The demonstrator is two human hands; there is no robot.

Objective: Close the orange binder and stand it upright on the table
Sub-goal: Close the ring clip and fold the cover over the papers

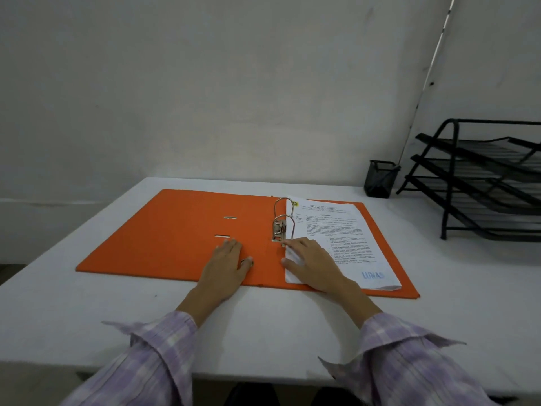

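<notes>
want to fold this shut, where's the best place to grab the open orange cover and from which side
Probably the free outer edge of the empty left cover, approached from the left. The orange binder lies flat and open, hinged at the spine by the ring mechanism, so that edge swings furthest. The left hand lies flat near the spine; the right hand rests on the papers.
</notes>
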